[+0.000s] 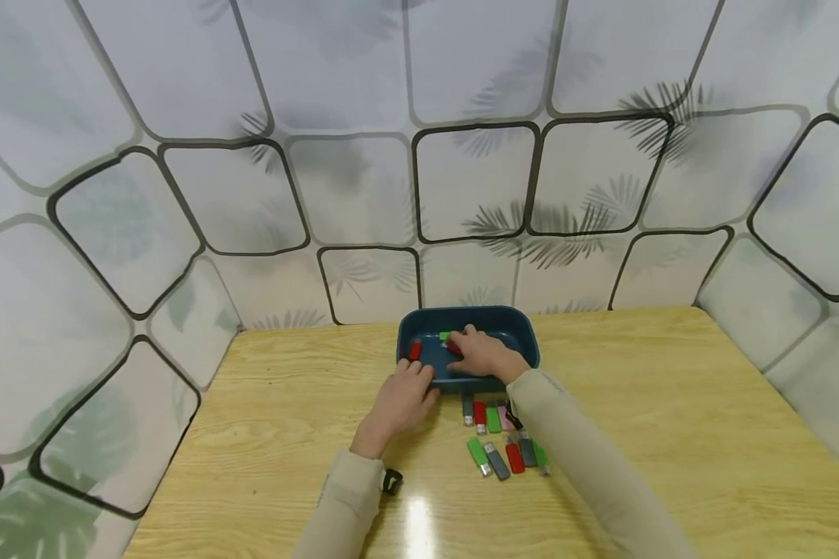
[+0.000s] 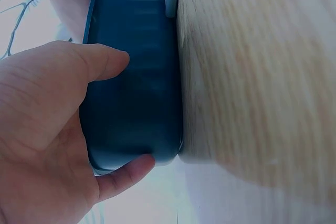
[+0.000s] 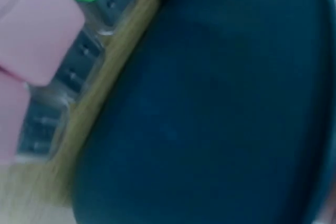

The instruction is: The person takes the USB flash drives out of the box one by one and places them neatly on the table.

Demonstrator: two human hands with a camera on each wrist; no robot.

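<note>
A dark blue plastic bin (image 1: pixel 465 386) stands near the back of the table. My left hand (image 1: pixel 402 394) grips its front left corner; in the left wrist view the thumb (image 2: pixel 107 62) presses on the outer wall. My right hand (image 1: pixel 485 353) reaches into the bin with bent fingers. A red USB stick (image 1: pixel 454 348) shows between its fingers and thumb; whether it is pinched is too small to tell. Beside these fingers lies a green USB stick (image 1: pixel 444 336). Another red USB stick (image 1: pixel 416 350) lies at the bin's left side. The right wrist view shows the bin's wall (image 3: pixel 210 103), not the hand.
In front of the bin, USB sticks lie in two rows on the wooden table (image 1: pixel 287 404), among them a grey one (image 1: pixel 468 409) and a green one (image 1: pixel 478 456). My right sleeve (image 1: pixel 580 442) covers part of the rows. Patterned panels (image 1: pixel 363 194) surround the table.
</note>
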